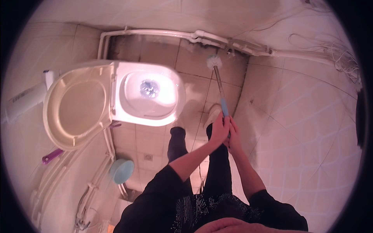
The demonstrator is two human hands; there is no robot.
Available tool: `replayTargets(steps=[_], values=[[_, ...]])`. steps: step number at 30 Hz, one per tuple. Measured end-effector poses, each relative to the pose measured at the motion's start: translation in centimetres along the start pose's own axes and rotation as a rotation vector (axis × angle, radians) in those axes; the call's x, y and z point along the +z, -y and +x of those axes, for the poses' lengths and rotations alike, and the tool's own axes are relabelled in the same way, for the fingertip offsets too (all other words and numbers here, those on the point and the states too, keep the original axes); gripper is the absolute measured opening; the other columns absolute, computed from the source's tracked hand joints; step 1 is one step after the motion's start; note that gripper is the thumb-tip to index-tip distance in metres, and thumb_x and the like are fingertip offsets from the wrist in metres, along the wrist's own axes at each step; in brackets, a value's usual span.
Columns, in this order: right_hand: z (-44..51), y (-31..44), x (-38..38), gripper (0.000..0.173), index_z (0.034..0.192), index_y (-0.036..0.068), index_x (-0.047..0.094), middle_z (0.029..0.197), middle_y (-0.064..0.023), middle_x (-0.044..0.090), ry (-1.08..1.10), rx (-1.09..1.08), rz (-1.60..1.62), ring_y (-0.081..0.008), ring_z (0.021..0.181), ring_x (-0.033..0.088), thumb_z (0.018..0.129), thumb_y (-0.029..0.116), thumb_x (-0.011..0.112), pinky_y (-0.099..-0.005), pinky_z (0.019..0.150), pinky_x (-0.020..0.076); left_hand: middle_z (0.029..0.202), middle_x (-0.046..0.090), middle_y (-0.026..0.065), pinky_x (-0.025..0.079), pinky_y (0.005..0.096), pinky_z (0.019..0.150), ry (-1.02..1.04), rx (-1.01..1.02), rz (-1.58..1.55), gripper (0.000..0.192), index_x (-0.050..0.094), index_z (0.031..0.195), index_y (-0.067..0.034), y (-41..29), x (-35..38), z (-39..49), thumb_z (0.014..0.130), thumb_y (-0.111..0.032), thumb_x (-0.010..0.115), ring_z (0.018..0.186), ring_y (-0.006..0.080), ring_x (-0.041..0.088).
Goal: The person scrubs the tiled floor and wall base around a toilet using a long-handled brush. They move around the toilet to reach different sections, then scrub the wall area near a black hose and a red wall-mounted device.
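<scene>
My left hand (219, 129) and my right hand (235, 137) are closed together around the handle of a long scrubbing brush (219, 84). The handle has a metal shaft and a blue grip (224, 106). Its far end carries a round head of pale bristles (214, 62), low over the tiles near the back corner; I cannot tell whether it presses on the floor. To my left stands a white toilet (174, 107) with water in its bowl. Its yellowish seat and lid (78, 139) are raised.
White pipes (163, 33) run along the back wall, which has dark stains below. A teal basin (122, 171) and a floor drain (148, 157) lie to my left. A purple handle (52, 156) shows beside the toilet lid. Cables (346, 58) hang at the right wall.
</scene>
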State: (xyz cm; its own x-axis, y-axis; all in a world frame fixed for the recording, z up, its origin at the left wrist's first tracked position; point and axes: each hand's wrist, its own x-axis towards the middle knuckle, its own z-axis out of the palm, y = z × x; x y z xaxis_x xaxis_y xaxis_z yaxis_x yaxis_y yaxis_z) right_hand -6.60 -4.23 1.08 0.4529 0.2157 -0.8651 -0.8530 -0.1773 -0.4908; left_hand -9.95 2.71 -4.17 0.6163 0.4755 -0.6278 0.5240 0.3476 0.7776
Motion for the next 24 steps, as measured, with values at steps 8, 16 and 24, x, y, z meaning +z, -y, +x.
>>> replayTargets(steps=[8, 16, 24], values=[[-5.9, -5.0, 7.7, 0.046, 0.142, 0.007, 0.046, 0.081, -0.0027, 0.064, 0.407, 0.127, -0.422, -0.0086, 0.056, 0.054, 0.099, 0.023, 0.050, -0.0246, 0.049, 0.0437, 0.090, 0.063, 0.0146, 0.050, 0.0353, 0.071, -0.415, -0.107, -0.052, 0.030, 0.052, 0.119, 0.006, 0.1, -12.0, -10.7, 0.099, -0.016, 0.048, 0.081, 0.0210, 0.061], [8.3, -13.3, 21.3, 0.031, 0.108, 0.006, 0.067, 0.077, -0.0142, 0.068, 0.175, -0.067, -0.592, -0.0198, 0.065, 0.066, 0.093, 0.029, 0.052, -0.0350, 0.059, 0.0523, 0.084, 0.064, 0.0138, 0.052, 0.0353, 0.058, -0.389, -0.428, -0.449, 0.033, 0.061, 0.098, 0.008, 10.5, -24.6, 4.7, 0.096, -0.024, 0.051, 0.069, 0.0208, 0.063], [-0.4, -10.9, 13.9, 0.033, 0.119, 0.006, 0.064, 0.066, -0.0058, 0.062, 0.288, 0.049, -0.400, -0.0140, 0.049, 0.056, 0.099, 0.027, 0.047, -0.0304, 0.044, 0.0429, 0.072, 0.062, 0.0125, 0.050, 0.0348, 0.054, -0.440, -0.318, -0.135, 0.037, 0.060, 0.086, 0.011, 5.4, -18.0, -4.9, 0.093, -0.024, 0.049, 0.064, 0.0210, 0.062]])
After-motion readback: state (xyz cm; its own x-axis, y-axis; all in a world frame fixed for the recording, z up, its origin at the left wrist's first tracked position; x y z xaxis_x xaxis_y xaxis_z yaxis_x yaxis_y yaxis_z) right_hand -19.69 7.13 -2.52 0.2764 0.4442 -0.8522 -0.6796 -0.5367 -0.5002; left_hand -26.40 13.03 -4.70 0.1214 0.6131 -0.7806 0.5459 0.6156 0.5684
